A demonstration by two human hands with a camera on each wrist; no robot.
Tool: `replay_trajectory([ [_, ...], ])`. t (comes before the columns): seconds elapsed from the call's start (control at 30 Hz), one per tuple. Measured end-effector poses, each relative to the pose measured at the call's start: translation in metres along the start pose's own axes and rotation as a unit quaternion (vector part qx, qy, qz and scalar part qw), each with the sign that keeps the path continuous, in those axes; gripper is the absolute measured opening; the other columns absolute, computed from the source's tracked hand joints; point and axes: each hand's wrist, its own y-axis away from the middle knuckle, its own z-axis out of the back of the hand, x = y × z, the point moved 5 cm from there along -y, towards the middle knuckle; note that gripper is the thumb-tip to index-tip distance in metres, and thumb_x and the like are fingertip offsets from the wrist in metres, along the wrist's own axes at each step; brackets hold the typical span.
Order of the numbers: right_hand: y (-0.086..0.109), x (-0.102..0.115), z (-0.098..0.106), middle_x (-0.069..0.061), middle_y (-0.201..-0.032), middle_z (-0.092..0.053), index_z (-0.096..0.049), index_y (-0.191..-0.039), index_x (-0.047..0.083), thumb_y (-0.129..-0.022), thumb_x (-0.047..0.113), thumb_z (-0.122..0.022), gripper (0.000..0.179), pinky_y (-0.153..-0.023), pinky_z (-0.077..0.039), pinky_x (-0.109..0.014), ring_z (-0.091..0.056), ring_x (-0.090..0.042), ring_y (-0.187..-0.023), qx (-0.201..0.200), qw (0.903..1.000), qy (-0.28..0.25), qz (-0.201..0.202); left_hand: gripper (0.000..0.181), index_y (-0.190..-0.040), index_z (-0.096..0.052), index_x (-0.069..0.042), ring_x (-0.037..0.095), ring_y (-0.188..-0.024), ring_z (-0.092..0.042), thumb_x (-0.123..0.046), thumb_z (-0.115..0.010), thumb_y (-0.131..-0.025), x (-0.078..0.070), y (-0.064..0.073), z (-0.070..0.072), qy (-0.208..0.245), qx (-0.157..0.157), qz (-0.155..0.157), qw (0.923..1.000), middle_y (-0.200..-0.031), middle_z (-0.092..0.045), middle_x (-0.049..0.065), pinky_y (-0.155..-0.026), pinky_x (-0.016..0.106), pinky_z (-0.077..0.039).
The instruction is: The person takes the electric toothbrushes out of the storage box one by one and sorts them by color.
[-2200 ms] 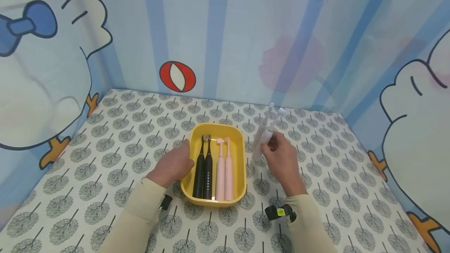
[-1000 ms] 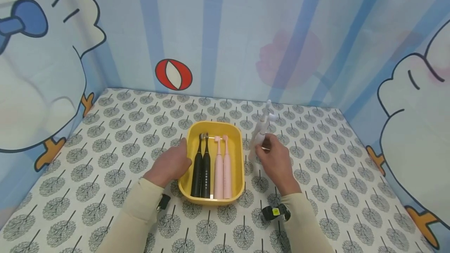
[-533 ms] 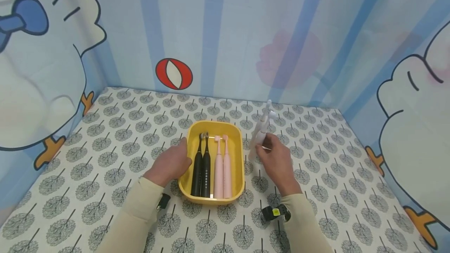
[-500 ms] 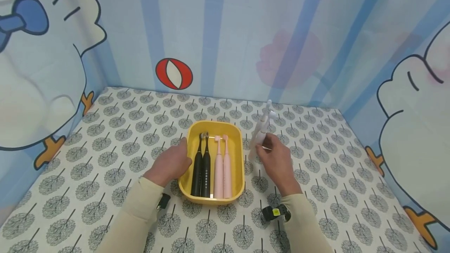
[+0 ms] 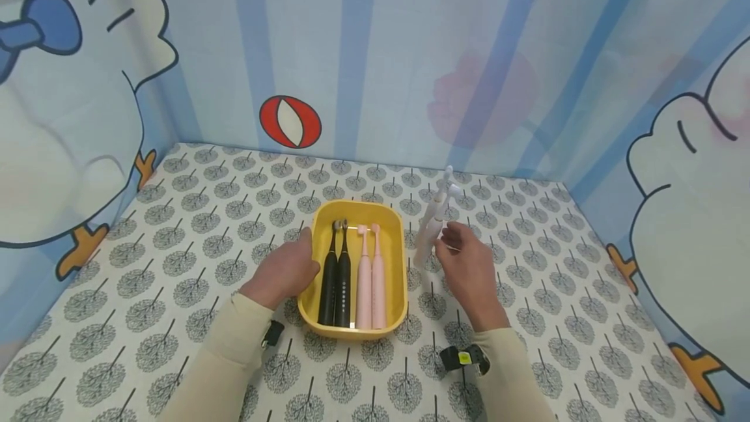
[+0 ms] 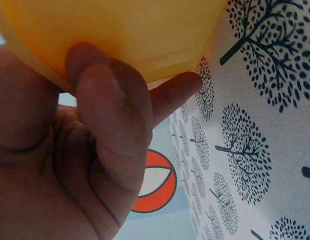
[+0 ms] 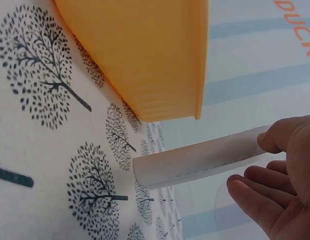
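My left hand (image 5: 284, 270) grips the left wall of a yellow plastic box (image 5: 354, 333), with fingers curled below its rim in the left wrist view. Inside lie two black electric toothbrushes (image 5: 335, 288) and, to their right, two pink ones (image 5: 371, 288). Just right of the box, two white electric toothbrushes (image 5: 434, 226) stand upright, close together, on their handle ends. My right hand (image 5: 469, 266) is beside them with its fingers spread. In the right wrist view the thumb tip is right at the nearer white handle (image 7: 200, 156), while the other fingers are off it.
A white cloth (image 5: 193, 266) printed with grey trees covers the table. Behind it hangs a blue striped curtain (image 5: 398, 51) with cartoon ducks at both sides. Each wrist carries a small black strap-on camera (image 5: 463, 358).
My right hand first brought the nearer white toothbrush left and down beside the other one. Now its fingers have parted from the handle and drawn slightly right. The left hand keeps its grip.
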Motion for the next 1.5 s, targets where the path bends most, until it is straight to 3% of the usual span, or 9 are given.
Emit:
replay_trajectory([
  [0.17,0.006,0.005,0.007,-0.011,-0.124,-0.063,-0.053,-0.134,0.005,-0.095,0.025,-0.062,0.045,-0.084,-0.053,-0.04,-0.064,-0.025,-0.105,-0.013,0.9999,-0.006,0.007,0.07,-0.151,-0.014,0.008,0.021,-0.058,-0.055,-0.014,-0.051,-0.095,0.0,0.001,0.0,-0.001,-0.001,-0.002,1.0,-0.081,-0.057,0.012,-0.052,0.032,-0.046],
  [0.43,0.011,0.022,0.017,-0.012,-0.114,-0.067,-0.058,-0.128,0.003,-0.095,0.025,-0.062,0.04,-0.079,-0.055,-0.038,-0.068,-0.024,-0.098,-0.046,0.9976,-0.016,0.05,0.07,-0.151,-0.015,0.008,0.021,-0.061,-0.055,-0.014,-0.051,-0.095,-0.002,0.002,0.002,-0.002,-0.003,-0.003,1.0,-0.089,-0.059,0.015,-0.054,0.032,-0.046],
  [0.63,0.015,0.033,0.021,-0.01,-0.112,-0.068,-0.059,-0.126,0.002,-0.093,0.023,-0.064,0.039,-0.076,-0.055,-0.035,-0.068,-0.021,-0.095,-0.041,0.9971,-0.027,0.058,0.067,-0.149,-0.018,0.009,0.021,-0.06,-0.055,-0.012,-0.05,-0.094,-0.002,0.001,0.002,0.0,-0.003,-0.011,0.9999,-0.085,-0.058,0.014,-0.053,0.032,-0.046],
  [1.13,0.013,0.057,0.014,-0.005,-0.108,-0.068,-0.062,-0.122,0.005,-0.092,0.026,-0.067,0.037,-0.078,-0.055,-0.033,-0.066,-0.019,-0.096,0.027,0.9973,-0.059,0.035,0.07,-0.151,-0.014,0.008,0.021,-0.059,-0.055,-0.012,-0.049,-0.094,-0.002,0.0,0.002,0.005,0.0,-0.002,1.0,-0.083,-0.057,0.013,-0.052,0.032,-0.046],
  [1.33,0.012,0.065,0.002,-0.004,-0.111,-0.068,-0.06,-0.127,0.006,-0.093,0.03,-0.064,0.042,-0.082,-0.053,-0.038,-0.065,-0.02,-0.1,0.074,0.9956,-0.056,0.016,0.07,-0.151,-0.012,0.007,0.021,-0.059,-0.055,-0.012,-0.049,-0.095,-0.001,0.0,-0.002,0.009,0.007,0.005,0.9999,-0.082,-0.056,0.012,-0.052,0.032,-0.046],
  [1.5,0.008,0.075,-0.013,-0.004,-0.108,-0.069,-0.063,-0.126,0.004,-0.091,0.028,-0.064,0.042,-0.077,-0.054,-0.036,-0.066,-0.02,-0.096,0.126,0.9912,-0.037,0.014,0.069,-0.151,-0.013,0.007,0.021,-0.059,-0.055,-0.012,-0.05,-0.096,-0.001,0.001,0.0,0.012,0.006,0.008,0.9999,-0.081,-0.056,0.012,-0.053,0.032,-0.046],
])
